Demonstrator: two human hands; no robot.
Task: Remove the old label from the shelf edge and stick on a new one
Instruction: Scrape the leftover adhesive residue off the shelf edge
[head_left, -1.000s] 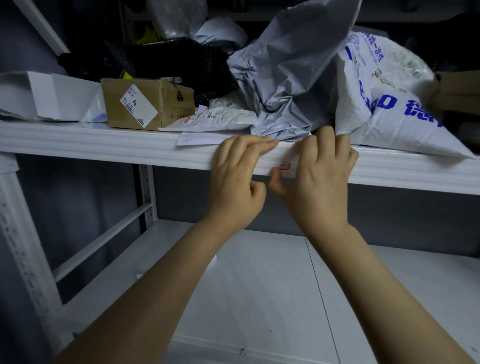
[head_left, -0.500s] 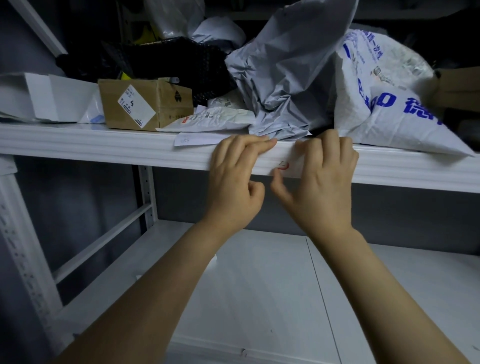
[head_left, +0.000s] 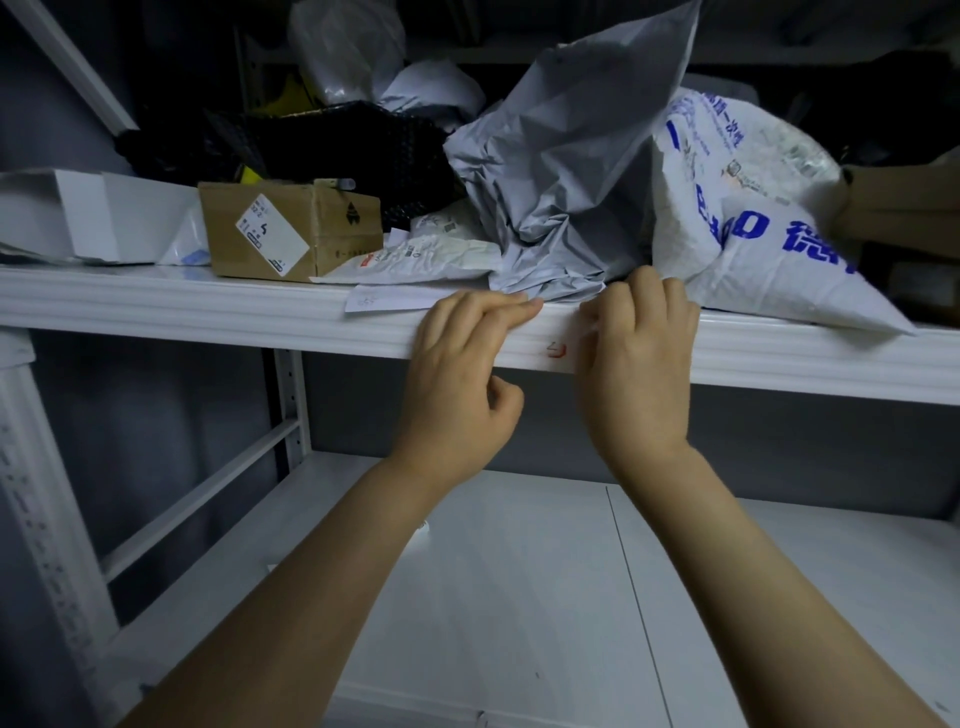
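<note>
Since only one thing is stuck on the white metal shelf edge (head_left: 208, 312), this looks like mid-job, not done. The person's left hand (head_left: 457, 374) lies with straight fingers pressed along the top lip, holding nothing. The right hand (head_left: 639, 364) is hooked over the edge, fingers bent; whether it pinches anything, can't tell. Between them, on the front face, sits the small pale label with a red mark (head_left: 557, 351). Old or new? Hard to say, so peeling or smoothing may be left.
</note>
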